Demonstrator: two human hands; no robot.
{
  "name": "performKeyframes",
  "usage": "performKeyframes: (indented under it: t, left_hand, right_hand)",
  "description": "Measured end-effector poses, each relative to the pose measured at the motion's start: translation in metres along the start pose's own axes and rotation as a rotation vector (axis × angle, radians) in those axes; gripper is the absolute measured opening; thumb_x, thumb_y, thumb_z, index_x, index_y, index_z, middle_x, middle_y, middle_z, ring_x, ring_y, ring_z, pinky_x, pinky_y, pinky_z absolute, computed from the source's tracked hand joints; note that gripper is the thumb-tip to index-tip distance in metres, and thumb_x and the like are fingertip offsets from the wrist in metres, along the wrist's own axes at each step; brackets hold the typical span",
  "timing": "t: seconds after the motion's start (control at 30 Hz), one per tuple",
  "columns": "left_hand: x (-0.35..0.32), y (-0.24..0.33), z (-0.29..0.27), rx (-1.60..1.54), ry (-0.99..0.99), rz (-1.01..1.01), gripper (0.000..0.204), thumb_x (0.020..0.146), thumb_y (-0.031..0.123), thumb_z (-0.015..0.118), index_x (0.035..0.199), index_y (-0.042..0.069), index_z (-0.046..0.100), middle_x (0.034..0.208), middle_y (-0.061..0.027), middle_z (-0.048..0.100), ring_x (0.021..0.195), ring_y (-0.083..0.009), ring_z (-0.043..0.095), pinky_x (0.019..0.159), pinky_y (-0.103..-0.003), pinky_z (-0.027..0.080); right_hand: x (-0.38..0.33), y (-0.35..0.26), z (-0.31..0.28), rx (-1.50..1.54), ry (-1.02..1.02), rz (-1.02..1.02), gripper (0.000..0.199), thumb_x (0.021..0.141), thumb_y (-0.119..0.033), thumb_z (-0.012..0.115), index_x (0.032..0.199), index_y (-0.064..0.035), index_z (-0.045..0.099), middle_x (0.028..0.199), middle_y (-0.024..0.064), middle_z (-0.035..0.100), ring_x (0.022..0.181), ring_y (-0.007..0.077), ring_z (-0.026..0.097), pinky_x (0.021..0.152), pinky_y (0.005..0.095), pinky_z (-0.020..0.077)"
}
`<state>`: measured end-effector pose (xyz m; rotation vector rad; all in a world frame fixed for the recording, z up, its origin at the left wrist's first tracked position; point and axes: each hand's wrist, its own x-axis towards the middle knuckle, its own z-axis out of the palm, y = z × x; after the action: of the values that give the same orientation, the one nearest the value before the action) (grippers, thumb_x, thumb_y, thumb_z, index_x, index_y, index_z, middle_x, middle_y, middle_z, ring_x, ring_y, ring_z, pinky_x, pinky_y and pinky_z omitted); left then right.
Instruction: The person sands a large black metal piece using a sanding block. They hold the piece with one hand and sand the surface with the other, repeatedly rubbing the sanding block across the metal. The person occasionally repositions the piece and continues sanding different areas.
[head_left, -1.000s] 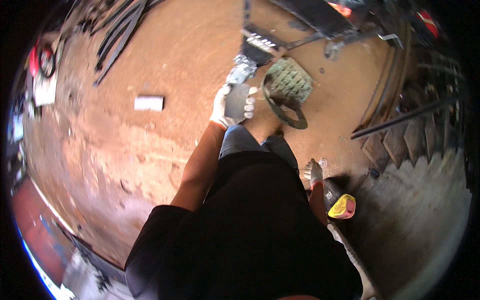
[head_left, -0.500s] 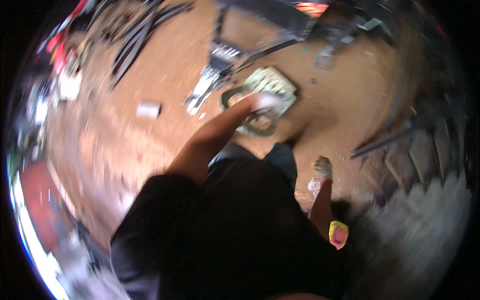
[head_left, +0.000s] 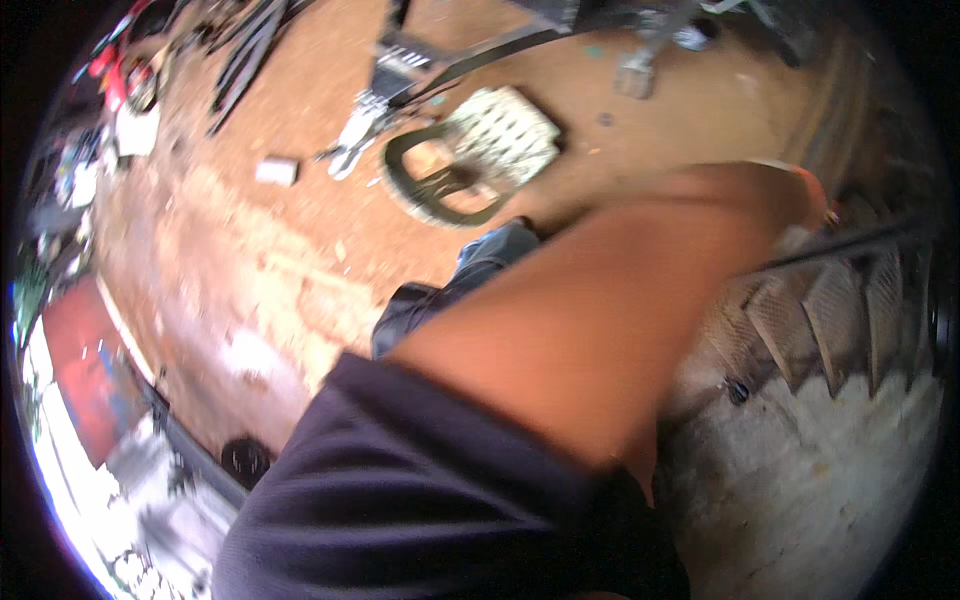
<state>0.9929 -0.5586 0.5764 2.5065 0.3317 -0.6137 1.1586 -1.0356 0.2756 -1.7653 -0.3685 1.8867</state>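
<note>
My left arm reaches across my body to the right, with the dark sleeve at its upper end. My left hand is at the far end of that arm, beside the ribbed mesh panels. It is smeared and mostly hidden, with an orange edge showing there; whether it holds anything cannot be made out. My right hand is out of sight, behind the left arm or my body. A low plastic chair with a pale patterned panel and a dark green frame stands on the floor beyond my legs.
Dark metal frame pieces lie beyond the chair. Long dark strips are at the far left, and a small pale cylinder lies on the brown floor. A red panel stands at the left edge; grey concrete is at the lower right.
My left arm has swung from over the chair to the right, up close across the view. The right hand, seen before in a greyish glove, has gone out of sight. The view has shifted.
</note>
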Motion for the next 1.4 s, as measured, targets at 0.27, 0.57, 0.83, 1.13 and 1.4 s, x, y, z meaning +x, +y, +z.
performKeyframes:
  t: [0.27,0.57,0.83,1.13,1.4]
  left_hand:
    - [-0.177,-0.107,0.250,-1.197,0.887,-0.459,0.063,0.090,0.035,0.071,0.142,0.002,0.058,0.141,-0.0185,0.062,0.134,-0.0276,0.056,0.115,-0.038,0.040]
    - [-0.229,-0.302,0.135,-0.790,1.234,-0.898,0.035,0.089,0.033,0.076,0.098,0.003,0.061,0.084,-0.0119,0.061,0.080,-0.0200,0.060,0.077,-0.036,0.050]
    - [-0.171,-0.488,0.037,-0.317,0.863,-0.916,0.047,0.090,0.050,0.061,0.108,0.007,0.070,0.095,-0.0210,0.072,0.092,-0.0419,0.069,0.082,-0.049,0.055]
    - [-0.160,-0.502,0.028,-0.323,0.726,-1.044,0.049,0.089,0.051,0.063,0.113,0.009,0.070,0.096,-0.0206,0.073,0.092,-0.0415,0.071,0.078,-0.047,0.057]
    - [-0.160,-0.501,0.039,-0.338,0.819,-1.074,0.046,0.090,0.045,0.068,0.111,0.003,0.070,0.086,-0.0219,0.073,0.084,-0.0377,0.074,0.073,-0.042,0.057]
  right_hand:
    - [0.036,-0.077,0.034,-0.042,0.253,-0.011,0.023,0.096,-0.034,0.068,0.085,-0.0176,0.056,0.076,-0.0027,0.058,0.064,0.0152,0.060,0.052,0.0361,0.0478]
    - [0.166,-0.234,0.111,0.022,0.051,-0.230,0.017,0.094,-0.022,0.070,0.107,-0.0121,0.070,0.096,-0.0016,0.071,0.079,0.0084,0.062,0.064,0.0266,0.0494]
    - [0.267,-0.420,0.277,-0.948,-0.232,-0.246,0.049,0.103,-0.048,0.048,0.122,-0.0081,0.069,0.120,0.0234,0.068,0.114,0.0362,0.066,0.102,0.0469,0.0475]
    - [0.274,-0.422,0.274,-1.054,-0.443,-0.388,0.041,0.103,-0.041,0.048,0.105,-0.0089,0.074,0.102,0.0182,0.074,0.100,0.0393,0.069,0.087,0.0508,0.0525]
    - [0.234,-0.511,0.269,-0.868,-0.480,-0.268,0.041,0.099,-0.041,0.061,0.089,-0.0028,0.072,0.088,0.0236,0.069,0.085,0.0426,0.068,0.075,0.0500,0.0527]
